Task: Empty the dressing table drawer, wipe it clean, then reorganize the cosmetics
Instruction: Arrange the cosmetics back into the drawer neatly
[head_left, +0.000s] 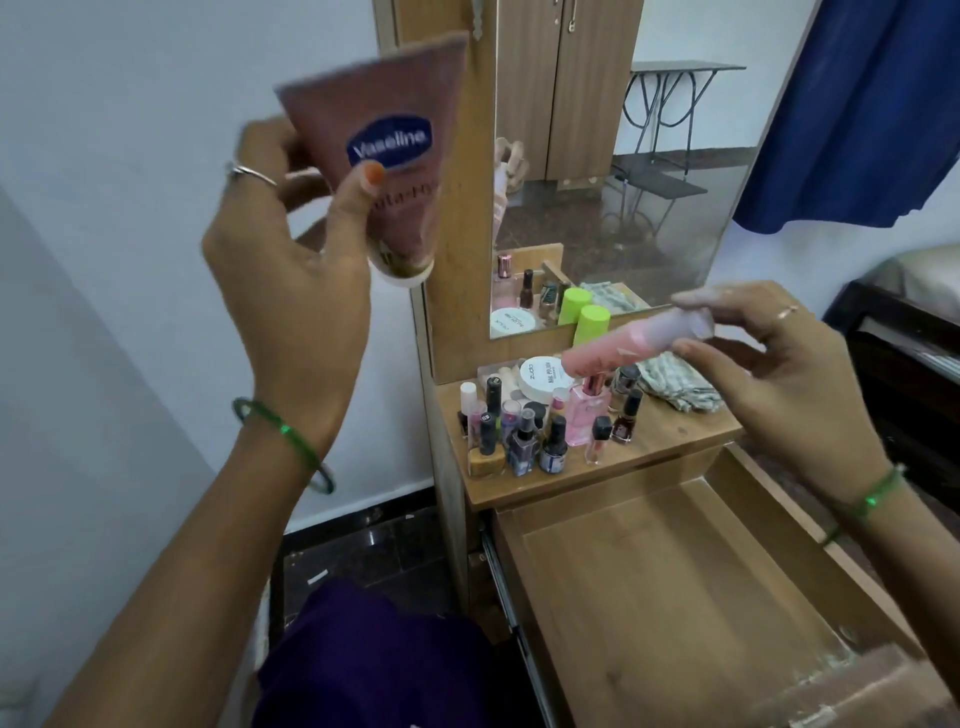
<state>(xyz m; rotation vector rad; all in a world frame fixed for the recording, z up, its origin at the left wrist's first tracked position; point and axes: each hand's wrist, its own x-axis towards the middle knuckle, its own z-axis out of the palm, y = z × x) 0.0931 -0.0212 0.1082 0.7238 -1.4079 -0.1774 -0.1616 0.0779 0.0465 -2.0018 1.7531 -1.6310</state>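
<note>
My left hand (291, 270) holds a pink Vaseline tube (387, 156) up at upper left, cap downward, thumb pressed on its front. My right hand (769, 374) pinches a slim pink bottle (631, 340) by its pale cap end, lying roughly level above the dressing table top (670, 431). The wooden drawer (675, 587) stands pulled out at lower right, with nothing visible inside. Several nail polish bottles and small cosmetics (524, 421) crowd the table top, with a white round jar (545, 376) behind them.
A folded checked cloth (675, 384) lies on the table top at the right. A lime green cup (592, 325) stands against the mirror (623, 182). A blue curtain (857, 114) hangs at upper right, with dark furniture (904, 364) below it. White wall fills the left.
</note>
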